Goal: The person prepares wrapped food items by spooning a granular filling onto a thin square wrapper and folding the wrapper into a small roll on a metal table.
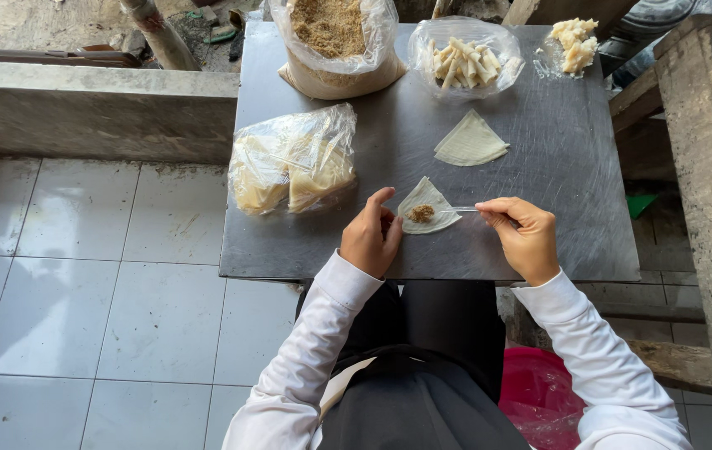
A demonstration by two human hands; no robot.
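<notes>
a thin pale wrapper (431, 200), shaped like a fan, lies flat on the grey metal surface (556, 208), close to the near edge and right in front of the person. a small brown heap of filling (421, 214) sits in its middle. the wrapper lies between the two hands. the left hand (370, 236) is just beside its left edge, with the fingers curled and a fingertip touching or almost touching it; this hand is the nearer one. the right hand (524, 233) is a bit off to the right, with its grip pinched shut on a small spoon (458, 209). the spoon's long handle runs sideways, from the right hand toward the filling.

further back lies a second bare wrapper (470, 142). to the left is a clear bag of wrappers (291, 160). along the far edge stand a bag of brown crumbs (335, 42), a bag of pale sticks (464, 60) and a little pile of yellow pieces (574, 42).
</notes>
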